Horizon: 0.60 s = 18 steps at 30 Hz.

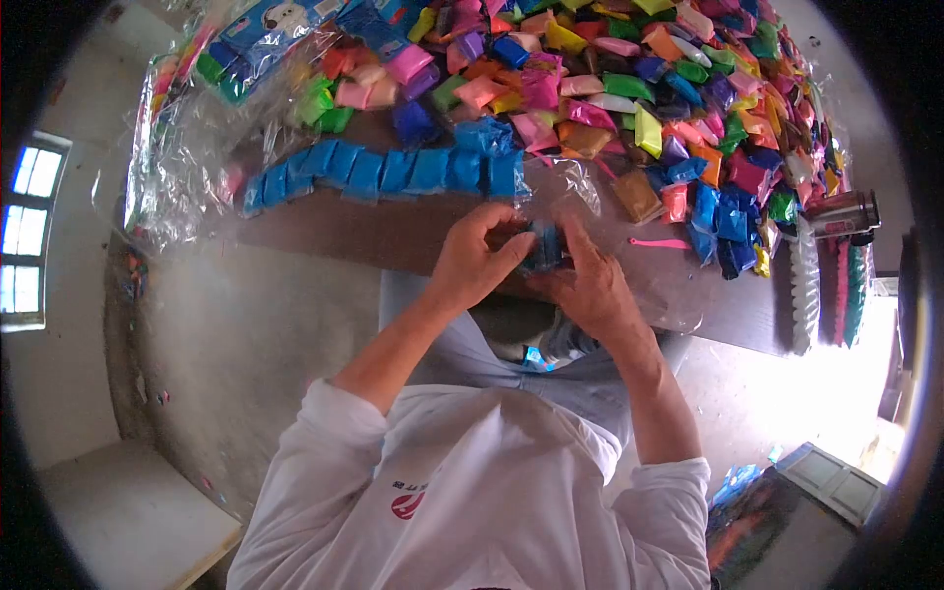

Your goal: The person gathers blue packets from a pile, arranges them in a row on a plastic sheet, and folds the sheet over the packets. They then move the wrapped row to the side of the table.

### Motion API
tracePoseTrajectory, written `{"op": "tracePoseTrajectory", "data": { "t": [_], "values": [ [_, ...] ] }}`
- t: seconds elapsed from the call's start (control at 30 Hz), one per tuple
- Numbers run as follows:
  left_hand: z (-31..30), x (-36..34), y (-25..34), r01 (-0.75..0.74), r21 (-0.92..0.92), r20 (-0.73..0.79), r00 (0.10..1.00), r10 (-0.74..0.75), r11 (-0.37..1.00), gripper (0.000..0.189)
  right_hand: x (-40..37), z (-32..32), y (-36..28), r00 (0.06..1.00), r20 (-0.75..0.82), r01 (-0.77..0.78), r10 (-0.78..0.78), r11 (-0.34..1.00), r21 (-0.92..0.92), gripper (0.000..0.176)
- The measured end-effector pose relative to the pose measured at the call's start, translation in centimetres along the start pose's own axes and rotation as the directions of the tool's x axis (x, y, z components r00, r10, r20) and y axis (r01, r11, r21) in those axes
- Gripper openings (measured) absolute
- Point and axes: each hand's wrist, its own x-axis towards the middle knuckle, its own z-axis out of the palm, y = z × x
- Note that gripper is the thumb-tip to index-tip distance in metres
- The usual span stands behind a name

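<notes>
Over the table's near edge, my left hand [470, 258] and my right hand [598, 287] come together around a small dark blue packet [546, 248]. Its wrapper is shiny, and the fingers hide part of it. The left thumb and fingers close on its left side, while the right fingers grip it from the other side. Just beyond my hands, a row of flat blue packets [398, 172] runs off to the left across the table. Crumpled clear plastic film [570, 185] lies directly past my fingertips.
A large heap of colourful packets [590, 88] covers the back and right of the brown table [324, 231]. Clear plastic bags [187, 167] lie at the left. To the right are a pink plastic stick [661, 243], a can [844, 213] and ridged strips [804, 295].
</notes>
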Motion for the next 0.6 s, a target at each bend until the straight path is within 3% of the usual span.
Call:
{"op": "tracePoseTrajectory", "data": {
  "t": [0.07, 0.13, 0.23, 0.3, 0.37, 0.57, 0.6],
  "values": [
    [0.1, -0.2, -0.3, 0.076, -0.016, 0.030, 0.997, -0.075, 0.997, 0.037, -0.1, -0.2, 0.2, 0.997, 0.057, -0.056, 0.059, 0.997, -0.055, 0.072],
    [0.1, -0.2, -0.2, 0.103, -0.043, 0.038, 0.994, -0.101, 0.994, 0.037, -0.4, 0.2, 0.7, 0.990, -0.087, 0.104, -0.115, 0.987, -0.125, 0.051],
    [0.2, -0.3, -0.2, 0.106, -0.083, 0.046, 0.994, -0.102, 0.991, 0.038, -0.6, 0.1, -0.7, 0.994, -0.109, 0.006, -0.025, 0.985, -0.175, 0.036],
    [0.6, -0.1, -0.6, 0.078, -0.096, 0.047, 0.996, -0.074, 0.992, 0.038, -0.5, 0.7, -0.5, 0.993, -0.112, 0.017, -0.039, 0.982, -0.187, 0.035],
    [1.3, 0.1, -1.2, -0.052, -0.011, -0.029, 0.998, 0.052, 0.999, 0.036, -0.4, 1.1, -0.3, 0.992, -0.116, 0.030, -0.054, 0.980, -0.199, 0.034],
    [1.6, -0.2, 0.1, -0.005, 0.077, -0.088, 0.996, 0.012, 0.997, 0.037, 0.1, -0.2, -1.3, 0.995, -0.046, 0.086, -0.093, 0.988, -0.131, 0.034],
    [1.6, -0.3, 0.1, -0.007, 0.076, -0.096, 0.995, 0.015, 0.997, 0.037, 0.1, -1.0, -2.1, 1.000, 0.008, -0.026, 0.027, 0.995, -0.097, 0.033]
  ]
}}
